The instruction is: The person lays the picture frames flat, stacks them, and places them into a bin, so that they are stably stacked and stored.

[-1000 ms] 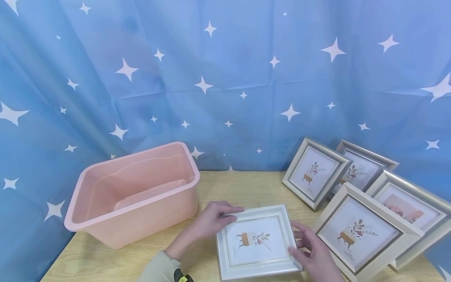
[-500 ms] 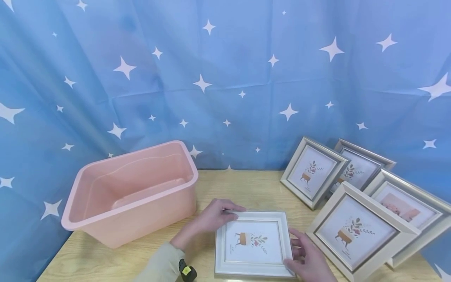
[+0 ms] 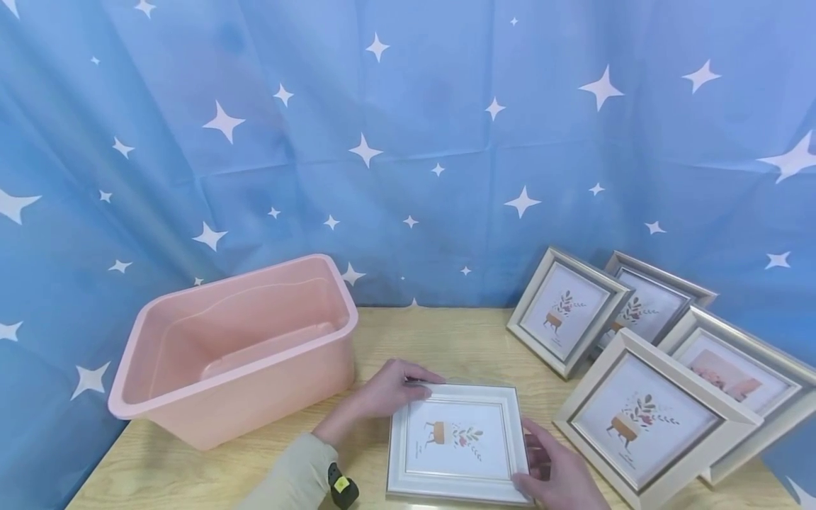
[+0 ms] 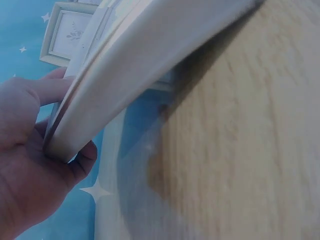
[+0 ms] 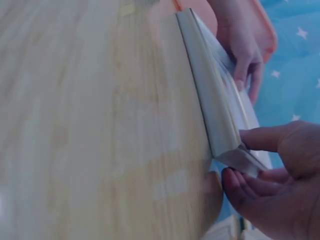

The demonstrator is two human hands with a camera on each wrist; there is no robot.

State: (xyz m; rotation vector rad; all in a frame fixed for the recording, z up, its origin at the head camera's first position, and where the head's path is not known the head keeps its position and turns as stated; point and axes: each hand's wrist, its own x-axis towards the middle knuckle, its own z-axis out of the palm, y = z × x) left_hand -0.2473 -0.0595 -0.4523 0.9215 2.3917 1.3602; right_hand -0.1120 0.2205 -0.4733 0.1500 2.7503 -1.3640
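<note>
In the head view a white picture frame [image 3: 454,440] lies face up, low over the front of the table, its plant picture turned sideways. My left hand [image 3: 390,388] grips it at the far left corner, thumb on the face and fingers underneath, as the left wrist view of the hand [image 4: 35,135] also shows. On the opposite side my right hand [image 3: 554,473] pinches the right edge, thumb [image 5: 265,138] on top and fingers curled below. A gap shows under part of the picture frame [image 4: 125,65] in the left wrist view.
A pink plastic tub [image 3: 255,382] stands at the left of the wooden table [image 3: 421,340]. Several silver-edged picture frames stand at the right, the nearest frame [image 3: 650,425] close beside my right hand. A blue star-patterned curtain [image 3: 433,106] hangs behind the table.
The white picture frame has turned slightly clockwise, so its far edge runs nearly level, and it looks lower. Both hands have kept their hold. The camera view has shifted a little.
</note>
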